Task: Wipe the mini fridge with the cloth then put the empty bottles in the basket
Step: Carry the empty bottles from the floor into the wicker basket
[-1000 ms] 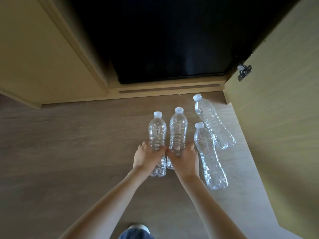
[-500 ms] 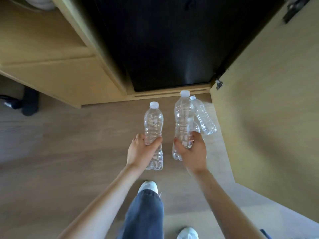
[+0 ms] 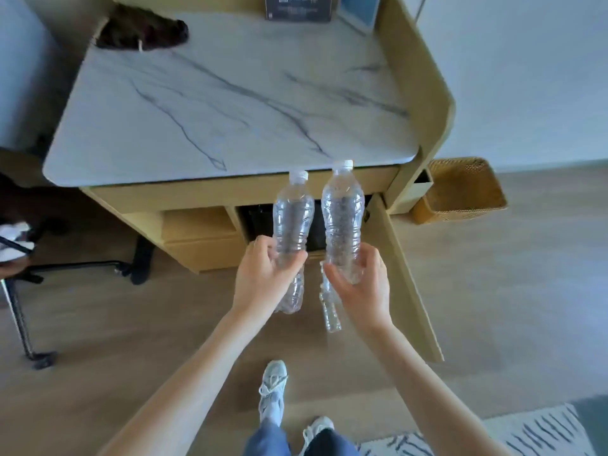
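Note:
My left hand (image 3: pixel 263 278) grips a clear empty bottle (image 3: pixel 292 222) with a white cap, held upright in front of the cabinet. My right hand (image 3: pixel 362 284) grips a second clear bottle (image 3: pixel 342 218), slightly higher. Below them at least one more empty bottle (image 3: pixel 329 311) lies on the wood floor, partly hidden by my right hand. The black mini fridge (image 3: pixel 260 218) shows only as a dark gap under the counter, behind the bottles. A woven basket (image 3: pixel 460 192) stands on the floor at the cabinet's right end. A dark brown cloth (image 3: pixel 144 31) lies on the counter's far left corner.
The cabinet door (image 3: pixel 404 278) stands open to the right of my hands. The marble counter (image 3: pixel 230 103) carries a dark box (image 3: pixel 297 8) at the back. A black chair base (image 3: pixel 138 264) and a metal stand (image 3: pixel 19 320) are at left. A patterned rug (image 3: pixel 493 436) lies bottom right.
I have stood up, lifting both bottles off the floor. The view rose from the fridge front to the counter top, and the basket and cloth came into view.

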Action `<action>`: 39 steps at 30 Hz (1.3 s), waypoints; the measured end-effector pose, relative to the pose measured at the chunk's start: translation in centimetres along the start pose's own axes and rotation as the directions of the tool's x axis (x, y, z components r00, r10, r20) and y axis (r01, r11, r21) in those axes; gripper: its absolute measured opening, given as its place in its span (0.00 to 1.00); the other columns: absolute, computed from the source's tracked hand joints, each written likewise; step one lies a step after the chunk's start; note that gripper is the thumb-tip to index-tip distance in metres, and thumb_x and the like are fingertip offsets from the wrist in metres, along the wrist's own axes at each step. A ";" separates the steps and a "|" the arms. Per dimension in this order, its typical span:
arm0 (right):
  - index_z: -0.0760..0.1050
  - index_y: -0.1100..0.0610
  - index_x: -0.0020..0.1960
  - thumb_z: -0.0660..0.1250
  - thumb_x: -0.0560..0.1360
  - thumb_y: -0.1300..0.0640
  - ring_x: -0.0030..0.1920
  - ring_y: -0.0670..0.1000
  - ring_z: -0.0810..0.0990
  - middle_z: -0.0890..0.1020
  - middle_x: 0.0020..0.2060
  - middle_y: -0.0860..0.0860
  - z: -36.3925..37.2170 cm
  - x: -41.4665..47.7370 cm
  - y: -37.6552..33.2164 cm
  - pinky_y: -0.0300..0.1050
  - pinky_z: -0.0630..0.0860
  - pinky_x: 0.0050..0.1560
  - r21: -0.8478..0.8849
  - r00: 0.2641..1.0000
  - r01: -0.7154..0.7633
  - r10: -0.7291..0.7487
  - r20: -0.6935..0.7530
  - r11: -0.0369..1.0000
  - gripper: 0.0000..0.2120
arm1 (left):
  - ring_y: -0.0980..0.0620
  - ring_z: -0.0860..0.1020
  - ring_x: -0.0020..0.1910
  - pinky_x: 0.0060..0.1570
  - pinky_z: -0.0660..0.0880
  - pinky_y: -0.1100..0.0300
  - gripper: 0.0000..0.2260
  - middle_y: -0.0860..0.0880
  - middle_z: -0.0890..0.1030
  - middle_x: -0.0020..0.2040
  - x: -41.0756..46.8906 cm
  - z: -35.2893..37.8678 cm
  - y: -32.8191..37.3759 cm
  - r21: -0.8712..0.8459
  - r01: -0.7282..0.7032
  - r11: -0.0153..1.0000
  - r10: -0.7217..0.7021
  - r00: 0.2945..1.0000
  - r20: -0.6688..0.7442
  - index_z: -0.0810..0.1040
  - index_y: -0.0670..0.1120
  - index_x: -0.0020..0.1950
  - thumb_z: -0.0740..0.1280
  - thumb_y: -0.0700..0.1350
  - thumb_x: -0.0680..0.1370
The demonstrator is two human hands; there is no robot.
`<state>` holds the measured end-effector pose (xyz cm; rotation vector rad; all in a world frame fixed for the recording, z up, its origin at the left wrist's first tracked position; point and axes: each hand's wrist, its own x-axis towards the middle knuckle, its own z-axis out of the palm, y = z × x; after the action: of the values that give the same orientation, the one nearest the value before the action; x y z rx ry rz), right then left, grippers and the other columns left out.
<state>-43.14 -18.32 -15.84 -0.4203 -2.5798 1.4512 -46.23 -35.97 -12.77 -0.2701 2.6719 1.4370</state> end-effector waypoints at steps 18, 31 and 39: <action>0.70 0.37 0.59 0.81 0.65 0.51 0.53 0.44 0.79 0.79 0.53 0.39 -19.7 -8.1 -17.1 0.44 0.77 0.54 0.121 0.741 0.125 -0.012 -0.672 0.985 0.29 | 0.67 0.75 0.48 0.42 0.67 0.79 0.15 0.59 0.78 0.48 -6.2 -6.1 23.9 -0.382 -0.559 0.736 0.649 0.742 0.165 0.71 0.63 0.50 0.75 0.60 0.71; 0.72 0.56 0.69 0.79 0.69 0.52 0.60 0.47 0.80 0.81 0.58 0.48 -27.6 -28.2 -10.9 0.53 0.75 0.63 0.188 0.318 -0.155 0.229 -0.920 0.970 0.31 | 0.55 0.77 0.56 0.47 0.69 0.69 0.34 0.52 0.78 0.60 -21.4 6.7 26.1 -0.542 -0.535 0.648 0.737 0.261 0.623 0.73 0.50 0.67 0.72 0.68 0.67; 0.73 0.51 0.64 0.79 0.69 0.55 0.54 0.39 0.80 0.82 0.53 0.40 -37.0 -40.0 -3.9 0.43 0.77 0.60 0.226 0.153 -0.186 0.256 -0.955 0.956 0.27 | 0.52 0.78 0.55 0.53 0.74 0.59 0.24 0.50 0.78 0.57 -36.7 16.8 28.1 -0.556 -0.560 0.614 0.718 0.104 0.688 0.74 0.49 0.64 0.75 0.56 0.72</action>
<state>4.01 -2.78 6.95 -1.2772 -1.3599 0.7452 -15.90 -2.71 7.10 1.4817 1.6824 1.2969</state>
